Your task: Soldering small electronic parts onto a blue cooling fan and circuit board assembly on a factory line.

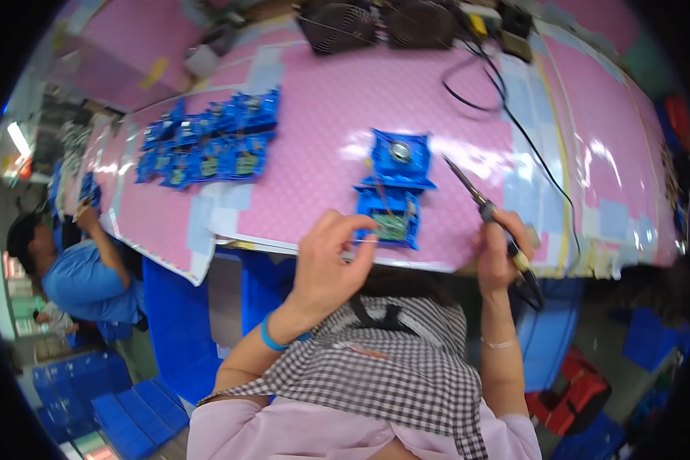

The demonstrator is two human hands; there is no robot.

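My right hand (501, 249) grips a soldering iron (468, 184) by its handle, its tip pointing up and left, just right of the blue pieces and apart from them. My left hand (331, 261) is closed in a pinch at the left edge of a blue plastic housing (410, 230) with a green circuit board (389, 225) in it. A thin pale line shows at the fingertips, too small to name. Directly behind that housing lies another blue piece (397, 165) with a round silver metal part (399, 151). Thin wires run between the two.
Several similar blue units (215, 138) stand in rows at the left of the pink-covered table (314, 107). Two dark fans (337, 27) sit at the back. A black cable (540, 153) loops down the right side. A co-worker in blue (88, 280) sits far left; blue crates (180, 330) stand below.
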